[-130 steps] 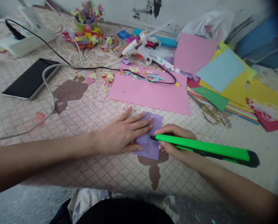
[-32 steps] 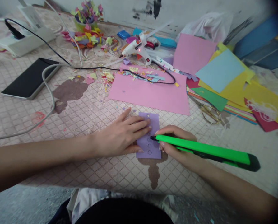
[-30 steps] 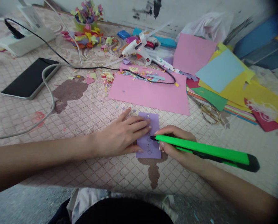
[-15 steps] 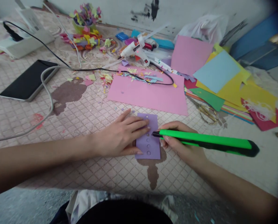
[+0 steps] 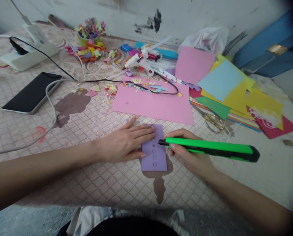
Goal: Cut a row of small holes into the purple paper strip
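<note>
- Card point(image 5: 160, 159), purple, w/ row of small circles point(image 5: 154, 151) running approx. 12 to 6 o'clock, is lying flat on the cloth point(image 5: 92, 186).
- L hand point(image 5: 123, 144): at card's 9 o'clock; palm down, fingers straight and slightly apart, tips on the card.
- R hand point(image 5: 195, 161): at card's 3 o'clock; fingers are closed around green cutter point(image 5: 210, 146).
- Cutter tip points to 9 o'clock, above the card near its edge; if it touches, I cannot tell.
- Pink sheet point(image 5: 156, 111): 12 o'clock from card, w/ scraps point(image 5: 136, 86) on far part; glue gun point(image 5: 138, 61) beyond.
- Scissors point(image 5: 216, 124): 2 o'clock, next to coloured papers.
- Black device point(image 5: 32, 91): 10 o'clock.
</note>
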`<state>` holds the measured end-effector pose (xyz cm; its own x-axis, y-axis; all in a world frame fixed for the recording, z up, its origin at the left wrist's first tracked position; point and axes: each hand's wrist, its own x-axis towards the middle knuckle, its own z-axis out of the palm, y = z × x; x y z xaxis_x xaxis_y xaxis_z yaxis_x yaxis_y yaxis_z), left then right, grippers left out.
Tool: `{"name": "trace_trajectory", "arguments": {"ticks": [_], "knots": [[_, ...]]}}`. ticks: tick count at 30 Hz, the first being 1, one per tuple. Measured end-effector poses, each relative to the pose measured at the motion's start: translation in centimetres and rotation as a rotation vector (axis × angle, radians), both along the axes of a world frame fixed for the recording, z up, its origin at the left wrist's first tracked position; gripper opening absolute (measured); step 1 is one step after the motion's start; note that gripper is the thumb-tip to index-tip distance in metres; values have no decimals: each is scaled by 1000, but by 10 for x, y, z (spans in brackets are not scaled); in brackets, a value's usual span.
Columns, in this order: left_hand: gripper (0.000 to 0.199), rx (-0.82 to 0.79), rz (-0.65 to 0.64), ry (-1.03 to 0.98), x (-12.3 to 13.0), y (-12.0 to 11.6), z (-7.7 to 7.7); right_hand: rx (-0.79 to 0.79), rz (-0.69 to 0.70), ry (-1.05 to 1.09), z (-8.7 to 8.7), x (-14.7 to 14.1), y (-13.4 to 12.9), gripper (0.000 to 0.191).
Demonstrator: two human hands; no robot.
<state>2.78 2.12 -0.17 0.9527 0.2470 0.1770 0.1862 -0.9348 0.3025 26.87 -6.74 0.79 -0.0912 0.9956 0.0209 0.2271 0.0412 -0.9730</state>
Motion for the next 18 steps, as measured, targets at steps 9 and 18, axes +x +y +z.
{"name": "trace_trajectory", "arguments": {"ticks": [9, 18], "knots": [[60, 17, -62, -26, -5, 14, 6, 9, -37, 33, -6, 2, -1, 14], [77, -187, -290, 56, 19, 30, 19, 117, -100, 189, -9, 11, 2, 14]]}}
